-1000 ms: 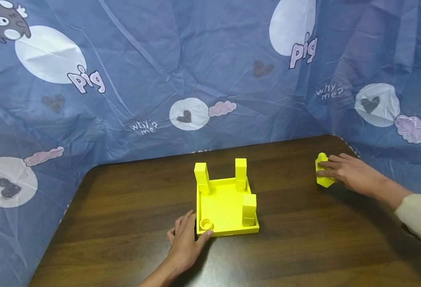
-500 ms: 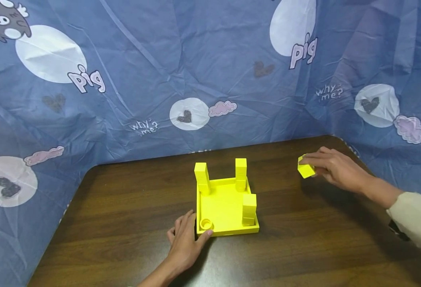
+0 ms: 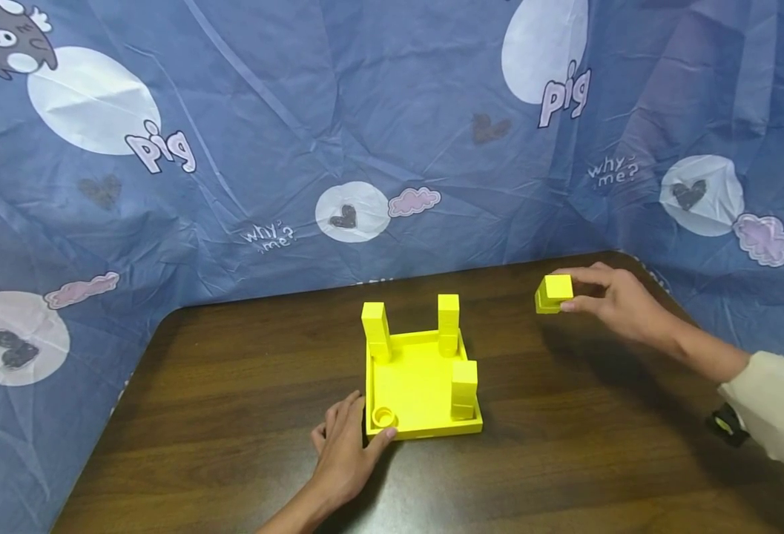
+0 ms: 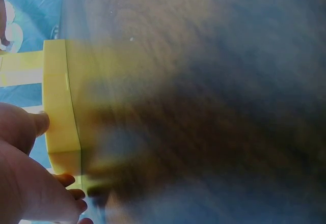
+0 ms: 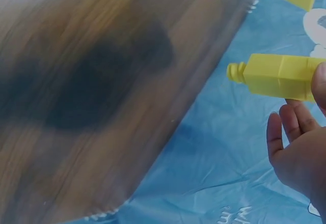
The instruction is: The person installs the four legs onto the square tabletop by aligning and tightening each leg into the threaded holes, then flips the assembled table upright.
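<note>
A square yellow toy tabletop [image 3: 412, 386] with a raised rim lies underside up on the brown table. Three square yellow legs stand in its corners, and the near-left corner has a bare round socket [image 3: 384, 417]. My left hand [image 3: 345, 452] grips that corner, thumb on the front edge, fingers along the left side. Over the right part of the table my right hand [image 3: 625, 308] pinches a loose yellow leg [image 3: 555, 291] between thumb and fingers. In the right wrist view a threaded peg [image 5: 236, 72] sticks out from the end of this leg [image 5: 275, 76].
The brown wooden table [image 3: 245, 386] has rounded far corners. Behind it and at its sides hangs a blue printed cloth [image 3: 298, 133]. A dark wrist device [image 3: 728, 425] sits below the right sleeve [image 3: 775, 408].
My right hand has raised the loose leg off the table, moved it left and turned it so its square end faces up. The left hand and tabletop have stayed put.
</note>
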### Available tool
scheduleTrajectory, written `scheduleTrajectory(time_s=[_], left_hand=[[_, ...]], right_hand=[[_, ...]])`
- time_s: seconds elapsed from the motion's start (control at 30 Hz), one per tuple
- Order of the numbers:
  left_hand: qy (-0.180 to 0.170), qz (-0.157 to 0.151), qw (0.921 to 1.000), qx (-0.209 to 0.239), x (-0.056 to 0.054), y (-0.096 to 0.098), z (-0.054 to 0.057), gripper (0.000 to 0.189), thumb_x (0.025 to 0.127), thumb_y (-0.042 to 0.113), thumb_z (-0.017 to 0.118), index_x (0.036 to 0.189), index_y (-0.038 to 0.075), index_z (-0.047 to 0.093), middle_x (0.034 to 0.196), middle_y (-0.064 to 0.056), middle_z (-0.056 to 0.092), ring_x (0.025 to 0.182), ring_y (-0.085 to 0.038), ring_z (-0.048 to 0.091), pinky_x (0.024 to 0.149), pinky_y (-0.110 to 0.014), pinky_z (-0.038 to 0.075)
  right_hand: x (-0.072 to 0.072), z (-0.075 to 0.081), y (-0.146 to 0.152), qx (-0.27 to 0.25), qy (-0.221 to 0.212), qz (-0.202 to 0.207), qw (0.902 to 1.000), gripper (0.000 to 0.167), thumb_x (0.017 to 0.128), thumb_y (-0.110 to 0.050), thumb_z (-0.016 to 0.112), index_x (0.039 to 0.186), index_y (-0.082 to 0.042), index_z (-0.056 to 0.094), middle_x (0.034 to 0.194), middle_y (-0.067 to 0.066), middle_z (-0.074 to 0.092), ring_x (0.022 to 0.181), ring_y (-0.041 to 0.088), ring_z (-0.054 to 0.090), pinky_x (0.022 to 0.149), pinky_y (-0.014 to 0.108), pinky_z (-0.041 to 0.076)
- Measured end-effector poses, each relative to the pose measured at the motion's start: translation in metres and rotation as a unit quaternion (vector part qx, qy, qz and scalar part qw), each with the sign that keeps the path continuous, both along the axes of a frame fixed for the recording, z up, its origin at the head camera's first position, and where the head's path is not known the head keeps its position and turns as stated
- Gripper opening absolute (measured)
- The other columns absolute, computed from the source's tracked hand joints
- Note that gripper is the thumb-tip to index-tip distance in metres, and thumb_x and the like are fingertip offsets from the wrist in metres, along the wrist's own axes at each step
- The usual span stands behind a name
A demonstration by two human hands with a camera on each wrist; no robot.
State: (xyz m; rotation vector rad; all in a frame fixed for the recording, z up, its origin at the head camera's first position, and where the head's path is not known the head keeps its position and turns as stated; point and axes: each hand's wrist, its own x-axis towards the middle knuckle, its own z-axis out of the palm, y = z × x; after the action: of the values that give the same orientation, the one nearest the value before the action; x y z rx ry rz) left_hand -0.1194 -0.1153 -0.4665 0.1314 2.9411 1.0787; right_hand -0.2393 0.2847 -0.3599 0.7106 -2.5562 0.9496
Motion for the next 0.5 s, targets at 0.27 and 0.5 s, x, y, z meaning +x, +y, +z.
scheduleTrajectory(time_s=[0.27,0.5], left_hand=[[0.007,0.0,1.0,-0.001,0.0,0.001,0.0,0.06,0.09,0.038,0.066,0.136,0.005,0.046,0.147,-0.018,0.038,0.133,-0.035,0.029,0.094,-0.058,0.015],[0.0,0.0,1.0,-0.004,0.0,0.001,0.0,0.06,0.091,0.038,0.065,0.137,0.006,0.045,0.147,-0.018,0.038,0.133,-0.034,0.029,0.095,-0.058,0.015]], right_hand=[[0.004,0.016,-0.014,-0.046,-0.073,0.009,0.9962,0.041,0.081,-0.006,0.076,0.121,0.0,0.065,0.105,0.016,0.069,0.088,-0.003,0.057,0.073,0.013,0.044],[0.009,0.028,-0.026,-0.062,-0.105,0.014,0.9924,0.042,0.082,-0.008,0.076,0.123,-0.002,0.064,0.106,0.014,0.069,0.085,0.004,0.062,0.07,0.017,0.048]])
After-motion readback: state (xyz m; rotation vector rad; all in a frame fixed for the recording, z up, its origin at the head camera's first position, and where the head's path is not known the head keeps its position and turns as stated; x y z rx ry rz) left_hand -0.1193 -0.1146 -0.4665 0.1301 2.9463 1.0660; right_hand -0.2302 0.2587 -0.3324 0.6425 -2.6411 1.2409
